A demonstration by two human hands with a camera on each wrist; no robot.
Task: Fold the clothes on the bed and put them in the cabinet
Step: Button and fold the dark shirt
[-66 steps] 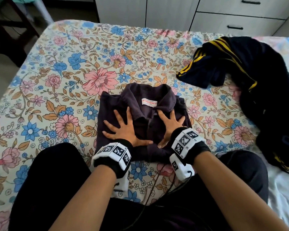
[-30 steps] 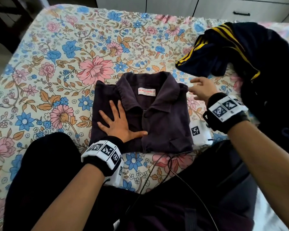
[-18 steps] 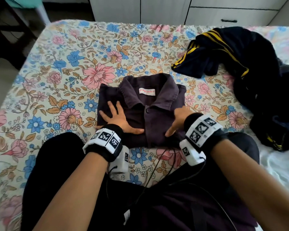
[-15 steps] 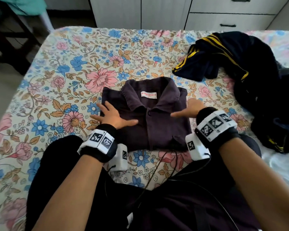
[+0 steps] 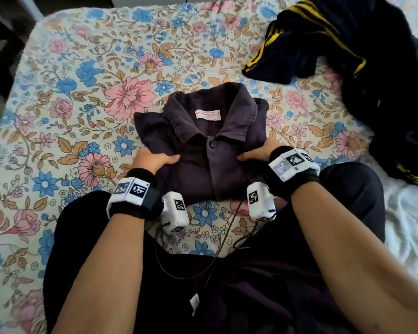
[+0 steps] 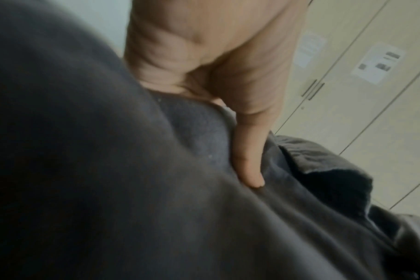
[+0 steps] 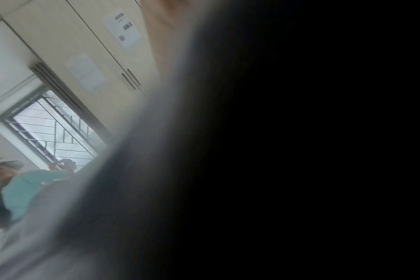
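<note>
A folded dark purple shirt [image 5: 210, 145] with a white neck label lies on the floral bed sheet [image 5: 87, 92] in front of me. My left hand [image 5: 152, 160] grips its left edge, thumb on top and fingers tucked under the fabric. My right hand [image 5: 258, 153] grips the right edge the same way. In the left wrist view my thumb [image 6: 248, 161] presses into the dark shirt cloth [image 6: 156, 208]. The right wrist view is mostly blocked by dark cloth [image 7: 276, 151] close to the lens.
A heap of dark clothes with yellow stripes [image 5: 336, 44] lies at the bed's right side. Cream cabinet doors [image 6: 372, 94] stand beyond the bed. My legs in black rest on the near part of the bed. Another person in a teal top [image 7: 24, 189] stands by a window.
Both hands moved from lying flat on top of the shirt out to its left and right edges and took hold there. The shirt's sides look slightly lifted.
</note>
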